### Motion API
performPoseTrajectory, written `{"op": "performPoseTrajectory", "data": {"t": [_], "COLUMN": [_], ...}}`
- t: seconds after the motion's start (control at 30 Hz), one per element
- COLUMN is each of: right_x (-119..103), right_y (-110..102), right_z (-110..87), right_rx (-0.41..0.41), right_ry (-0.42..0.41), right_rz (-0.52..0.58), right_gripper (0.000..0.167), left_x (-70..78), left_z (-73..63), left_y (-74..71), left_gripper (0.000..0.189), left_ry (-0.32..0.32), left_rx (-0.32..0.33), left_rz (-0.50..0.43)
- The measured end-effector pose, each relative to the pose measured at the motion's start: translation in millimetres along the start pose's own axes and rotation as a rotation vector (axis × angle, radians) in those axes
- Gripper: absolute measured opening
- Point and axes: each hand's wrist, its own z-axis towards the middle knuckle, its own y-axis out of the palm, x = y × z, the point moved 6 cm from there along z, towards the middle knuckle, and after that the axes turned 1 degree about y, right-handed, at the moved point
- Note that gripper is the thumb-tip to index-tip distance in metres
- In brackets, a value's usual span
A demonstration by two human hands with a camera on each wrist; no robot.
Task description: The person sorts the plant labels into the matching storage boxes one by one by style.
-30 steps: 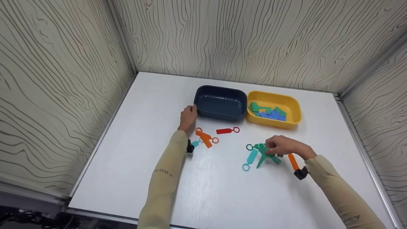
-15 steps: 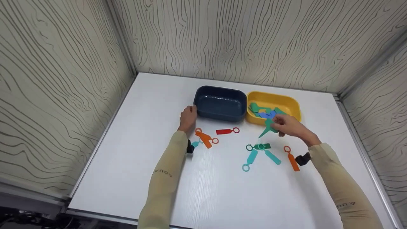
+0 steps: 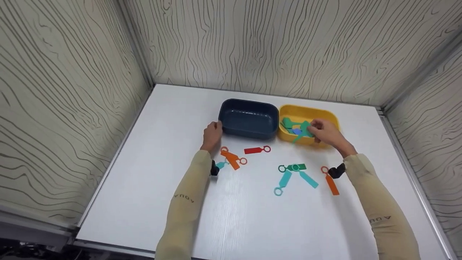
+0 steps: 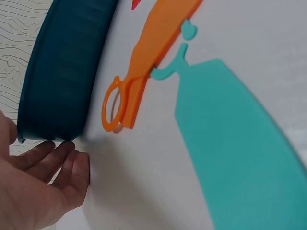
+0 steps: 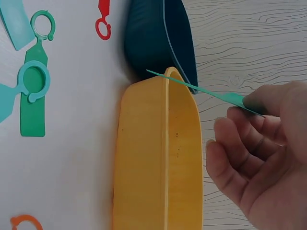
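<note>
My right hand (image 3: 326, 133) pinches a green T-shaped plant label (image 5: 230, 98) between thumb and fingers, over the front of the yellow bin (image 3: 334, 115). The label's pointed stem sticks out past the rim toward the dark blue bin. Several green and blue flat labels (image 3: 288, 122) lie in the yellow bin, partly hidden by the hand. My left hand (image 3: 212, 134) holds the left front corner of the dark blue bin (image 3: 249, 131); in the left wrist view its thumb is at the rim and its fingers bend against the outer wall.
Ring-ended tags lie on the white table (image 3: 231, 216): orange tags (image 3: 232, 160) and a turquoise tag (image 4: 230, 129) near the left arm, a red tag (image 3: 254, 150), a dark green tag (image 3: 299, 167), turquoise tags (image 3: 285, 178) and an orange tag (image 3: 332, 186) near the right wrist.
My right hand has lifted the green T-shaped label off the tags on the table and carried it up to the yellow bin. The left hand stays at the dark blue bin.
</note>
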Motion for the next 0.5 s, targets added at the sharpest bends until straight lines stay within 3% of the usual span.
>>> {"op": "performPoseTrajectory", "data": {"t": [0.23,0.5], "right_x": [10,9], "right_y": [-5,-4], "right_z": [11.3,24.2], "right_rx": [0.062,0.066], "right_ry": [0.022,0.007], "right_rz": [0.058,0.082], "right_gripper": [0.038,0.035], "left_x": [2.8,-0.7], "left_z": [0.6,0.7], "left_y": [3.3,-0.2], "left_gripper": [0.05,0.048], "left_ry": [0.002,0.019], "left_rx": [0.003,0.02], "left_rz": [0.004,0.014]}}
